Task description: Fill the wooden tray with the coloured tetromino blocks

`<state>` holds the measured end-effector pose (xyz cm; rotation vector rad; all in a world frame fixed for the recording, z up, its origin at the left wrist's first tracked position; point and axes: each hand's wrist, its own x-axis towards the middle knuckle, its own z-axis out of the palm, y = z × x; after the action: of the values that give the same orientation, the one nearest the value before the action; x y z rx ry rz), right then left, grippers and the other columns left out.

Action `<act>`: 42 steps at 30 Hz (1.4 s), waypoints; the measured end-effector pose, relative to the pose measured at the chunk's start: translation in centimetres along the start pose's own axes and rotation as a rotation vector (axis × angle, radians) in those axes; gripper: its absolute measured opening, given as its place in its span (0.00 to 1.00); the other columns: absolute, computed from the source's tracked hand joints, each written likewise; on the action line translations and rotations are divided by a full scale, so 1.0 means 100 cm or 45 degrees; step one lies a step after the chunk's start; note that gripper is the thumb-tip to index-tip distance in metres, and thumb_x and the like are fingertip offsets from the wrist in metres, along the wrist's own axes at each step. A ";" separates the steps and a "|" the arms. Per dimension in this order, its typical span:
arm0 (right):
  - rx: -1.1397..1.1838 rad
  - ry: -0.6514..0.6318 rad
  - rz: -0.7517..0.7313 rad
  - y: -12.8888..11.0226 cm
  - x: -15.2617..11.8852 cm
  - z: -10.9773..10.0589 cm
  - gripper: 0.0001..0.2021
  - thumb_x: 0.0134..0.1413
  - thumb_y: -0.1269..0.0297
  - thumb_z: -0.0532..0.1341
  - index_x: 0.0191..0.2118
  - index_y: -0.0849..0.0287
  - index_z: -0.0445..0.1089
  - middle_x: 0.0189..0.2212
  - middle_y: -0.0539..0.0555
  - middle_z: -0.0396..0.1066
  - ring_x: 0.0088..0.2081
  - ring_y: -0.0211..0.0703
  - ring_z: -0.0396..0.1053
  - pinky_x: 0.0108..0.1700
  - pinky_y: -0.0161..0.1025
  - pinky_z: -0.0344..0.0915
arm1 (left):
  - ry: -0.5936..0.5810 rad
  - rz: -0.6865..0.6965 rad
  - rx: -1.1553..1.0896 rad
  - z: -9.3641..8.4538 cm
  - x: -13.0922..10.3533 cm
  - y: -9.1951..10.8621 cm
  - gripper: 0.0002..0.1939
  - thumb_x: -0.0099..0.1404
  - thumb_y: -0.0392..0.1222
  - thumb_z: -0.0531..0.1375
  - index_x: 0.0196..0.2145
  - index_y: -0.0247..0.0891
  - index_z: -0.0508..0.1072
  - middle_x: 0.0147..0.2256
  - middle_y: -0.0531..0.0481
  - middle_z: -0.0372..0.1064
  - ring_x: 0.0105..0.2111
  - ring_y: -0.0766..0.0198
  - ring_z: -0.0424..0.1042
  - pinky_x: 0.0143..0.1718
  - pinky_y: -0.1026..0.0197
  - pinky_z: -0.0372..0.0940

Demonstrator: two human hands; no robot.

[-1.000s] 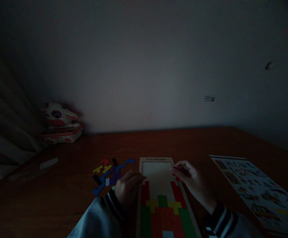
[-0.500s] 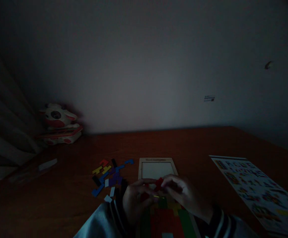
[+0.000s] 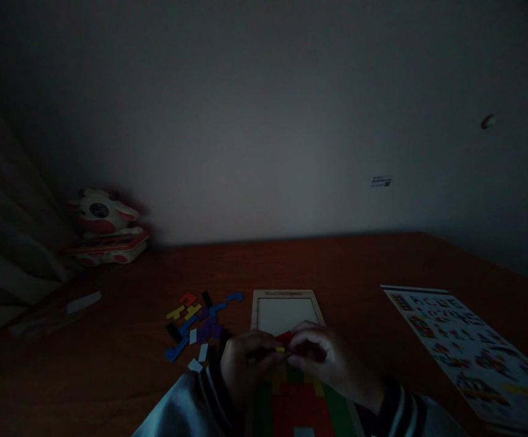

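My left hand (image 3: pixel 249 363) pinches a small yellow piece (image 3: pixel 280 349) between thumb and fingers, over the middle of a wooden frame (image 3: pixel 255 309). Close beside it, my right hand (image 3: pixel 321 355) has its thumb and fingers together at the same spot, by a red piece (image 3: pixel 284 338); which hand bears the red piece is hard to tell in the dim light. Below the hands, the frame holds fitted red, green and yellow pieces (image 3: pixel 298 403) and a white one (image 3: pixel 303 431). Its far part shows a bare white base.
Loose coloured pieces (image 3: pixel 207 328) lie on the brown table (image 3: pixel 109 376) left of the frame. A printed pattern sheet (image 3: pixel 468 358) lies at the right. A cow-shaped toy (image 3: pixel 104 227) stands at the back left, near a curtain (image 3: pixel 4 243).
Both hands have shifted slightly and turned the pieces between them. The yellow piece now shows more clearly at the fingertips, and the red one sits lower. The view has moved a little.
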<state>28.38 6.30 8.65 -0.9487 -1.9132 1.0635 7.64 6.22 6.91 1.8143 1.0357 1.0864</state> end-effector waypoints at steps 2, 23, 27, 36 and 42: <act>-0.063 0.007 -0.009 0.000 0.000 -0.001 0.06 0.54 0.59 0.63 0.33 0.54 0.74 0.32 0.51 0.71 0.34 0.42 0.70 0.36 0.37 0.67 | -0.007 0.006 0.013 -0.001 0.000 0.000 0.11 0.59 0.48 0.65 0.35 0.39 0.80 0.35 0.44 0.77 0.34 0.59 0.76 0.35 0.62 0.72; 0.016 0.393 0.166 0.025 0.001 -0.020 0.16 0.59 0.50 0.57 0.49 0.49 0.71 0.47 0.54 0.74 0.48 0.47 0.71 0.50 0.42 0.68 | 0.301 -0.199 -0.382 -0.008 0.007 -0.018 0.20 0.62 0.51 0.61 0.45 0.35 0.69 0.39 0.41 0.75 0.35 0.58 0.76 0.36 0.57 0.72; 0.042 0.439 0.140 0.025 0.002 -0.020 0.17 0.59 0.51 0.57 0.50 0.51 0.70 0.47 0.55 0.73 0.49 0.48 0.70 0.52 0.45 0.66 | 0.326 -0.133 -0.359 -0.009 0.006 -0.020 0.18 0.62 0.50 0.61 0.44 0.34 0.71 0.42 0.39 0.75 0.40 0.56 0.75 0.40 0.57 0.71; 0.150 0.660 0.203 0.032 0.007 -0.021 0.16 0.51 0.51 0.64 0.42 0.56 0.70 0.38 0.56 0.75 0.40 0.47 0.74 0.41 0.42 0.71 | 0.381 -0.187 -0.355 -0.011 0.008 -0.010 0.19 0.59 0.49 0.63 0.44 0.34 0.72 0.42 0.39 0.75 0.41 0.54 0.76 0.41 0.55 0.72; 0.075 0.645 0.247 0.036 0.008 -0.033 0.17 0.52 0.47 0.61 0.38 0.56 0.74 0.37 0.56 0.77 0.41 0.50 0.74 0.43 0.44 0.71 | 0.387 -0.246 -0.556 -0.008 0.007 -0.011 0.23 0.58 0.46 0.66 0.48 0.35 0.67 0.41 0.42 0.76 0.38 0.58 0.76 0.38 0.58 0.71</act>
<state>31.77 9.50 6.93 -1.2507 -1.3902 0.8746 6.86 7.44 6.38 1.2041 1.0244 1.3699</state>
